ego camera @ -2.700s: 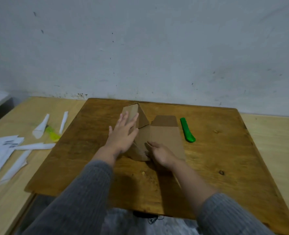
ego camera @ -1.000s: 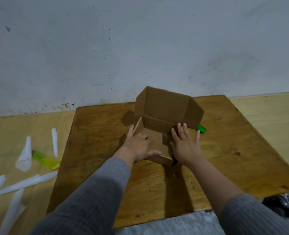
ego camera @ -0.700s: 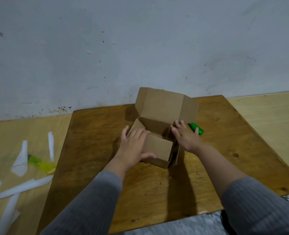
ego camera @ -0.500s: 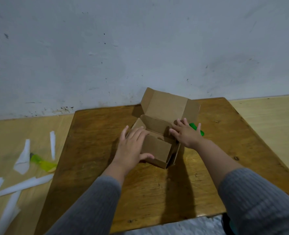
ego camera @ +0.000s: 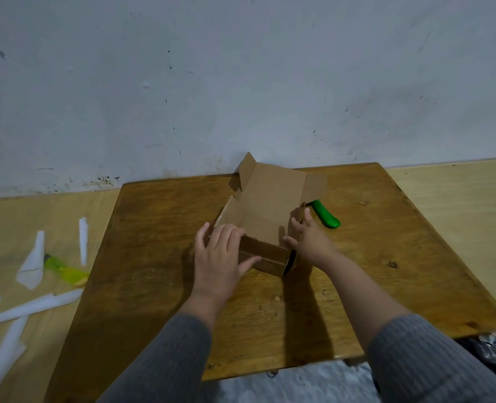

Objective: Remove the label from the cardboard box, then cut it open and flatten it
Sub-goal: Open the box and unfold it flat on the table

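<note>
Since a moment ago the box's far panel has dropped lower and its near wall has sunk, so the carton lies more open. Nearest the viewer, two grey-sleeved forearms reach forward over a dark wooden table. The left hand lies spread over the near-left corner of the cardboard box, fingers flat on top, thumb along the front wall. The right hand presses with open, straight fingers on the right side flap. The box sits mid-table, half collapsed. To flatten it cleanly, both palms should probably push down and outward along the creases together. Beyond the right hand lies a green utility knife. White label strips lie far left.
</note>
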Demonstrator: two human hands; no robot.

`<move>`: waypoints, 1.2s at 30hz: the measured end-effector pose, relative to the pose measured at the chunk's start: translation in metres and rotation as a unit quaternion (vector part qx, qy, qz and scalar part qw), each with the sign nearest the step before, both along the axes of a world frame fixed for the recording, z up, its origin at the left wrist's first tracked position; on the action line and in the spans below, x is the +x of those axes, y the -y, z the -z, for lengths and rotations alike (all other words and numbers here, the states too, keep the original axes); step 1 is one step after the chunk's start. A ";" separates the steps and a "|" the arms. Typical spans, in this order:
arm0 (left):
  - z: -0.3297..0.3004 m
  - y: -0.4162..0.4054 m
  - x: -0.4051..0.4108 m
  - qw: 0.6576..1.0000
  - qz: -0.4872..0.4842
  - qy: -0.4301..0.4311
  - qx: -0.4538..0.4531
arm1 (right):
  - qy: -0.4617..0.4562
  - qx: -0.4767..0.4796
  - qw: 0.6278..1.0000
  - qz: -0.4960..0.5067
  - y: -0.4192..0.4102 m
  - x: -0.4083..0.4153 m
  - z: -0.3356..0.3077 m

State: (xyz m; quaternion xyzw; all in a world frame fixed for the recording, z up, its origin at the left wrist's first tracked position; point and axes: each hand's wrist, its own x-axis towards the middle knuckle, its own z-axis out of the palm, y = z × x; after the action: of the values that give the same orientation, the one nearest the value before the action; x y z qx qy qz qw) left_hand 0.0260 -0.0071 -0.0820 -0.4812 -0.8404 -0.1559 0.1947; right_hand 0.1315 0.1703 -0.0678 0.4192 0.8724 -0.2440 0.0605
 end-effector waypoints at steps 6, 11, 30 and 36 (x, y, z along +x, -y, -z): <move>-0.014 0.026 -0.002 0.998 0.051 -0.009 0.021 | 0.064 0.169 0.980 -0.083 0.009 0.000 -0.003; -0.011 0.040 0.011 0.991 0.130 0.010 0.024 | 0.023 0.185 0.970 -0.159 0.032 0.000 -0.016; 0.003 0.015 0.011 0.874 -0.036 0.119 -0.469 | 0.372 0.265 0.864 -0.213 0.056 0.037 0.007; 0.028 0.022 0.008 0.885 -0.046 0.160 -0.435 | 0.257 0.141 0.938 -0.187 0.047 0.049 0.035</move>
State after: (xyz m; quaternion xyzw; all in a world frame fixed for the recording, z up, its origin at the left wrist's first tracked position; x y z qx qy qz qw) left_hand 0.0339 -0.0291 -0.1097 -0.4469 -0.8649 0.1592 -0.1641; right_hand 0.1808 0.1234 -0.1026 0.3012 0.9152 0.0135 0.2674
